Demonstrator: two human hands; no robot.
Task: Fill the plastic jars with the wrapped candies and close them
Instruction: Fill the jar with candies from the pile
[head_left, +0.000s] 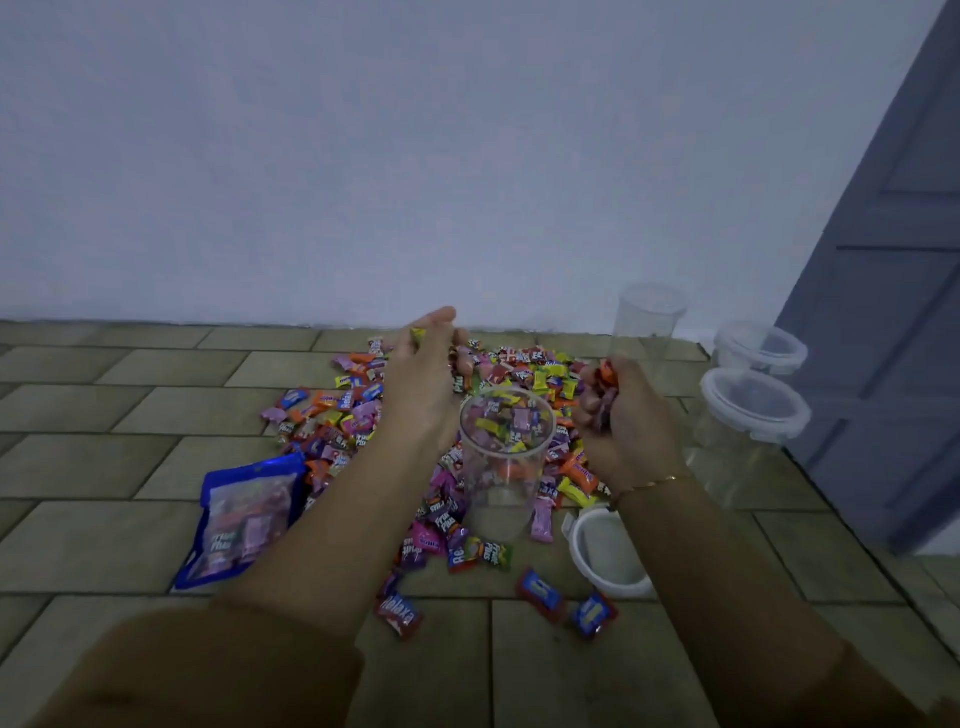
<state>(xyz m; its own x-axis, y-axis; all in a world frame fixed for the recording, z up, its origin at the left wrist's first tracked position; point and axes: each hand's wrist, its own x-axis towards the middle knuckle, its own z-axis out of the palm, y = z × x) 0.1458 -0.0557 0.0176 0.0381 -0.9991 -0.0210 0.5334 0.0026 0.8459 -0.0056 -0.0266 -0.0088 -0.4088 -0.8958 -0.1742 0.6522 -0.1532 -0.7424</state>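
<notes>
A clear plastic jar (506, 457) stands open amid a wide heap of wrapped candies (358, 410) on the tiled floor, with some candies inside it. My left hand (423, 379) is raised just left of the jar's mouth, cupped around a few candies. My right hand (618, 410) grips a bunch of candies just right of the mouth. A white lid (605, 551) lies on the floor beside my right forearm.
A blue candy bag (244, 514) lies at the left. An open clear jar (647, 317) stands by the wall. Two lidded clear jars (756, 400) stand at the right beside a grey door (883, 291). Loose candies (540, 592) lie near me.
</notes>
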